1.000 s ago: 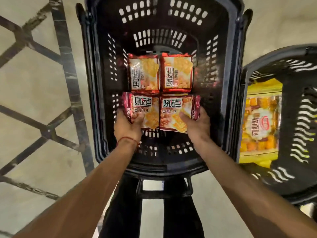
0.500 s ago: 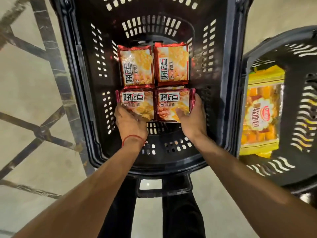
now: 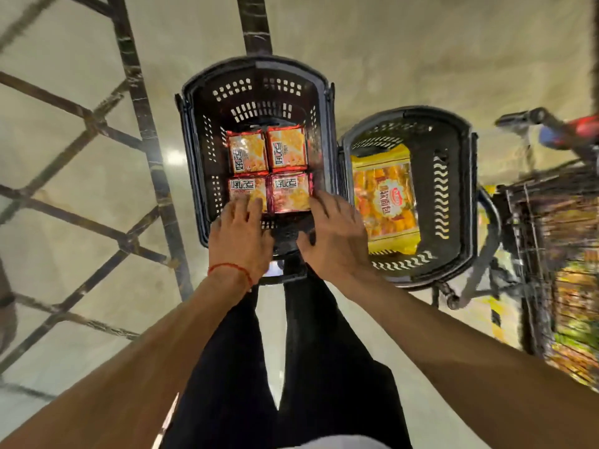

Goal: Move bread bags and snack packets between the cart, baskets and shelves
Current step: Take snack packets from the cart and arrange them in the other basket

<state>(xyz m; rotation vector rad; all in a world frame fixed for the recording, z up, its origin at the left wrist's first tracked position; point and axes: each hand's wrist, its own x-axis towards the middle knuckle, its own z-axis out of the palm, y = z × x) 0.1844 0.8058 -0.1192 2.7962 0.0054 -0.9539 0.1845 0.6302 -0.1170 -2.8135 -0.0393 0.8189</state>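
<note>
Left hand point(image 3: 241, 234) over near snack packets point(image 3: 290, 192), right hand point(image 3: 337, 234) at basket point(image 3: 202, 163) rim; both flat, fingers spread, holding nothing. Risk: a fingertip snags a packet, skewing the row.

Black baskets, red-orange packs, a yellow bag.
The snack packets point(image 3: 287, 153) are orange with red edges; the bread bag point(image 3: 384, 196) is yellow and orange; the right basket point(image 3: 450, 189) has wavy slots; the floor point(image 3: 64, 176) is beige with dark lattice lines.
</note>
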